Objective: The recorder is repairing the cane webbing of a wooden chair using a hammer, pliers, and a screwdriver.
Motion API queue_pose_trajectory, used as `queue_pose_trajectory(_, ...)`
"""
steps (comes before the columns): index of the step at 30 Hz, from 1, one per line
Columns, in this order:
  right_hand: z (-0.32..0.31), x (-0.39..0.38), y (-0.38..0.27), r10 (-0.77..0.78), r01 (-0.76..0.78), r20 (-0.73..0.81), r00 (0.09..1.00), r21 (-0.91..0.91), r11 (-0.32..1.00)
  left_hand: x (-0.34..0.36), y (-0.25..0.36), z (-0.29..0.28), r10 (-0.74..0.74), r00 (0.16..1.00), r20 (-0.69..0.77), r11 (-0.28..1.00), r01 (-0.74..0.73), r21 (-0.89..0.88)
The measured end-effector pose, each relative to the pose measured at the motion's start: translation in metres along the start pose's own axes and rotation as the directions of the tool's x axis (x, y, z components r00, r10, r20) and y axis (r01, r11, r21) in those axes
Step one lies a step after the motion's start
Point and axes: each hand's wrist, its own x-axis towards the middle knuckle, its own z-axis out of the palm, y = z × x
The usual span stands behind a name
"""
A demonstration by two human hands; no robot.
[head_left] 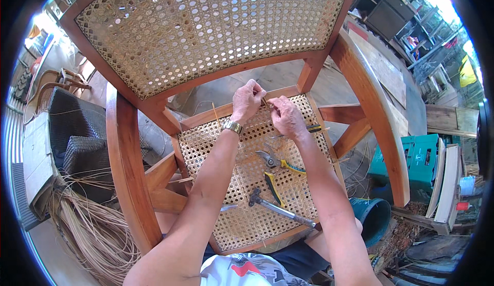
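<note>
A wooden armchair stands before me, with a woven cane seat (pixel 247 175) and a cane backrest (pixel 216 29). At the seat's rear rail, the fingertips of my left hand (pixel 248 101) pinch a thin cane strand (pixel 265 101). Close beside it, my right hand (pixel 288 117) has its fingers curled in on the same strand; its lower end is hidden. Pruning shears (pixel 284 163) with yellow and black handles lie on the seat, jaws apart. Nearer to me rests a hammer (pixel 280 210). A tool with a yellow and black handle (pixel 314 128) lies partly behind my right wrist.
A bundle of loose cane strands (pixel 92 229) spills out at the left, beside dark woven panels (pixel 87 157). At the right stand a green crate (pixel 419 157) and a dark teal bucket (pixel 371 219). The chair's arms (pixel 378 101) rise on both sides of the seat.
</note>
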Motion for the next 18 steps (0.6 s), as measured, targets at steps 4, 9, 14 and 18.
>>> queue_pose_trajectory(4,0.014,-0.005,-0.002,0.046,-0.041,0.042,0.998,-0.113,0.993,0.001,-0.001,0.001,0.027,0.999,-0.025,0.999,-0.026,0.035)
queue_pose_trajectory(9,0.017,-0.013,-0.009,0.055,-0.059,-0.04,0.998,-0.105,0.993,0.006,0.011,0.009,0.035,0.999,-0.031,0.991,-0.031,0.129)
queue_pose_trajectory(14,0.012,-0.008,-0.015,0.054,-0.028,0.103,0.993,-0.234,0.972,0.006,0.008,0.008,0.01,1.0,-0.01,0.986,-0.009,0.165)
queue_pose_trajectory(18,0.012,-0.021,0.006,0.0,0.005,-0.049,0.999,0.087,0.996,0.011,-0.002,0.005,-0.042,0.998,0.044,0.995,0.038,0.094)
